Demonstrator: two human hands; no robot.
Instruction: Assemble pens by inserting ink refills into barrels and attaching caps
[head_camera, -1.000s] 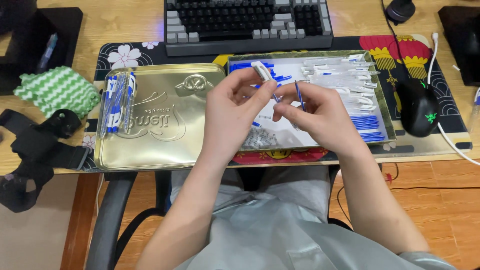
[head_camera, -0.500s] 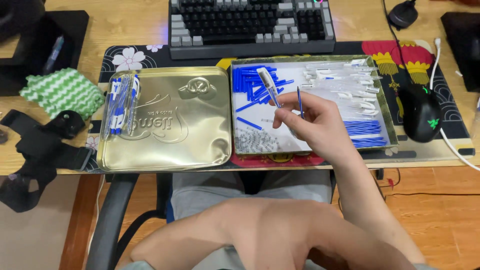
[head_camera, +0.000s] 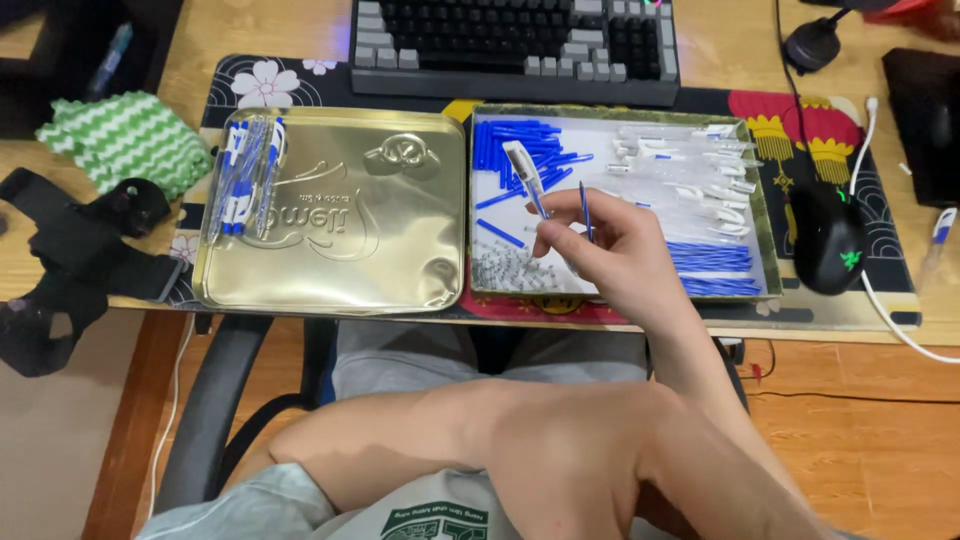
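My right hand hovers over the front left of an open tin tray. Its fingers grip a white pen barrel that points up and left, and also a thin blue refill that stands upright. The tray holds blue refills, clear barrels, white caps and small springs, sorted in groups. My left forearm lies across my lap at the bottom of the view, and its hand is hidden.
A gold tin lid lies left of the tray, with several finished blue and white pens on its left side. Behind are a keyboard, to the right a black mouse, and at far left a green cloth and black straps.
My left hand let go of the pen and dropped back to my lap, out of sight. My right hand stays over the tray with the barrel and refill.
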